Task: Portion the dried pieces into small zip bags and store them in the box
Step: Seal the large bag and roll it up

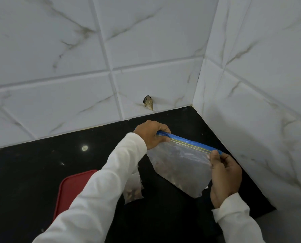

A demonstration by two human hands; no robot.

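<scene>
- Head view: your left hand [151, 135] curls round one end of the zip bag [179, 163] at its blue seal; your right hand [225, 174] pinches the other end.
- The bag, holding brown dried pieces [184, 185], is held over the black counter [41, 163].
- A second filled bag [133, 190] lies beside a red lid [71, 188].

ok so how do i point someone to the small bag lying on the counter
On the black counter, find the red lid at the near left. Just right of it, partly behind the white sleeve, lies a small clear bag of brown pieces. Unlike the larger blue-zipped bag, no hand holds it.
</scene>
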